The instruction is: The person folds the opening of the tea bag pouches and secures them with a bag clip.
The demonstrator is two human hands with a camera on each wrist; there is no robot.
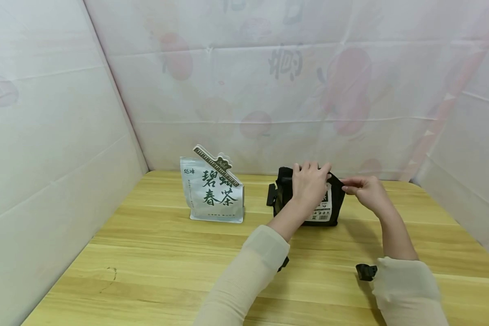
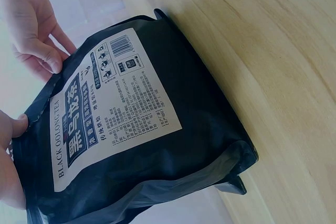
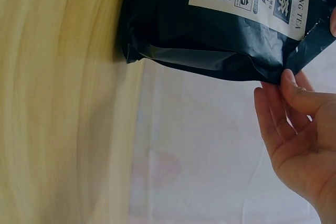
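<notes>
A black bag of oolong tea [image 1: 337,199] with a pale label [image 2: 113,103] stands on the wooden table. My left hand [image 1: 309,185] grips its top edge, thumb [image 2: 20,125] on the label side and fingers over the top. With my right hand [image 1: 366,192] I pinch the bag's upper right corner between thumb [image 3: 294,88] and fingers. The top is bent at that corner in the right wrist view. Beside the bag's left side is a dark flat piece [image 1: 271,194], partly hidden behind the bag in the left wrist view.
To the left stands a white tea bag [image 1: 213,199] with dark characters. A long decorated clip [image 1: 217,166] sits slanted across its top right corner. A printed cloth [image 1: 236,90] hangs behind the wooden table [image 1: 159,262] and along both sides.
</notes>
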